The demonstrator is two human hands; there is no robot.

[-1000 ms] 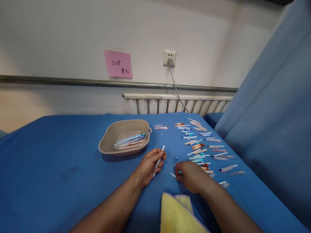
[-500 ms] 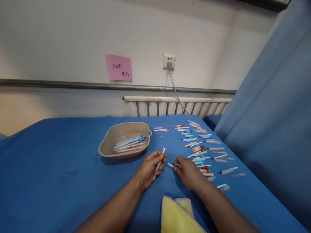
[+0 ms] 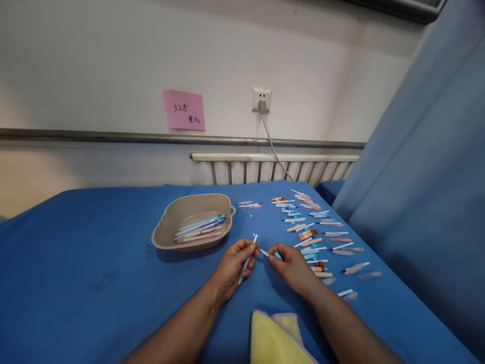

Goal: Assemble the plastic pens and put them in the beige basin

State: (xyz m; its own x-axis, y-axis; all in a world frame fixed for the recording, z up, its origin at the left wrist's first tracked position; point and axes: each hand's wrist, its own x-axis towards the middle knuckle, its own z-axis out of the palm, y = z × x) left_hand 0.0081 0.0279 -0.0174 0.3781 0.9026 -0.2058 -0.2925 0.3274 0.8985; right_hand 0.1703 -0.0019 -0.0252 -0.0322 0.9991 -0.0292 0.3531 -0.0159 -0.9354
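My left hand (image 3: 232, 264) is closed round a thin white pen part (image 3: 248, 257) that sticks up past the fingers. My right hand (image 3: 292, 265) pinches a small white and turquoise pen piece (image 3: 270, 254), its white tip pointing left and nearly touching the left hand's fingertips. Both hands hover just above the blue cloth (image 3: 94, 263). A beige tray (image 3: 166, 228) behind the left hand holds several assembled pens (image 3: 199, 227). Rows of loose pen parts (image 3: 314, 237) lie to the right of my right hand.
A yellow cloth (image 3: 275, 338) lies at the near edge between my forearms. A blue curtain (image 3: 424, 177) hangs on the right. Behind the table are a radiator (image 3: 273, 169), a wall socket with a cable (image 3: 261, 100) and a pink note (image 3: 184, 109).
My right hand lifted the small piece from the cloth and carried it left and up towards the left hand. The left hand kept its part nearly still.
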